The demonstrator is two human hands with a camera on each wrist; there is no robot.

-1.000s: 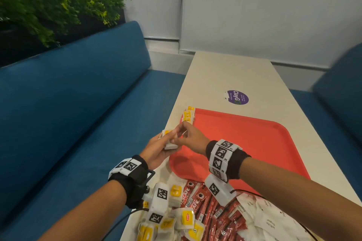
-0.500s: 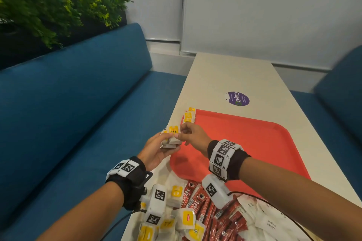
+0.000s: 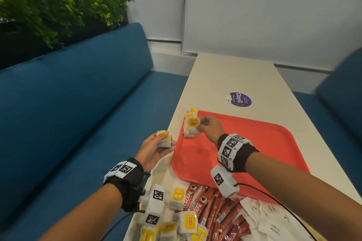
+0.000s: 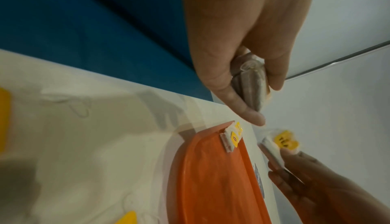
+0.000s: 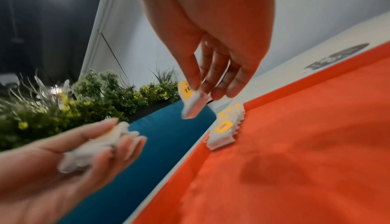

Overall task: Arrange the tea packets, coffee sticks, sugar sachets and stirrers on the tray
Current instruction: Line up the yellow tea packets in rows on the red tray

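Nearest me on the tabletop (image 3: 231, 76) lies the loose supply: tea bags (image 3: 189, 223) at my left, red Nescafé coffee sticks (image 3: 213, 211) in the middle, white sugar sachets (image 3: 274, 223) at my right, all just short of the red tray (image 3: 254, 146). I see no stirrers.

My left hand (image 3: 151, 150) hangs palm up over the tabletop's left edge, beside the tray's near left corner, fingers curled around a small bundle of tea bags (image 3: 164, 139); from the left wrist view the thumb and fingers clamp that bundle (image 4: 251, 84).

Further out, my right hand (image 3: 210, 127) reaches across the tray to its far left corner, wrist bent down. Its grip is a pinch, thumb and fingertips on one tea bag (image 3: 193, 124) with a yellow "TEA" tag, held just above the row of tea bags (image 3: 189, 133) standing along the tray's left rim.
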